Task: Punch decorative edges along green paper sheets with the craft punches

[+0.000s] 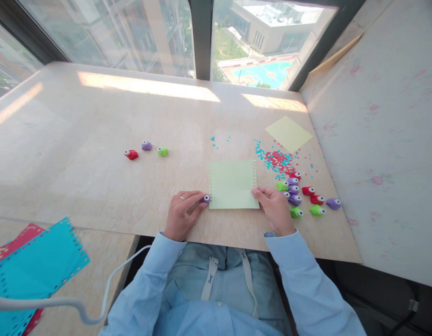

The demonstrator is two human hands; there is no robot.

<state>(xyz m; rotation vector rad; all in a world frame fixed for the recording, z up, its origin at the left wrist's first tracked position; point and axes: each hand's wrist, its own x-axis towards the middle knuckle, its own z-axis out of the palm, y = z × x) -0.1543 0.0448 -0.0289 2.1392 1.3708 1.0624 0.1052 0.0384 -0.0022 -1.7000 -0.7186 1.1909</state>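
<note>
A pale green paper square [233,184] lies flat on the marble sill in front of me. Small holes run along its left and right edges. My left hand [182,214] is closed round a small purple hole punch [205,199] set at the sheet's lower left corner. My right hand [275,209] pinches the sheet's lower right corner. Just right of that hand sits a cluster of several small punches [304,196] in purple, green and red.
Three more punches, red [131,154], purple [146,145] and green [162,151], lie at the centre left. Red and blue paper dots [277,159] are scattered behind the cluster. A yellow sheet [288,134] lies far right. Punched blue and red sheets [37,261] rest lower left.
</note>
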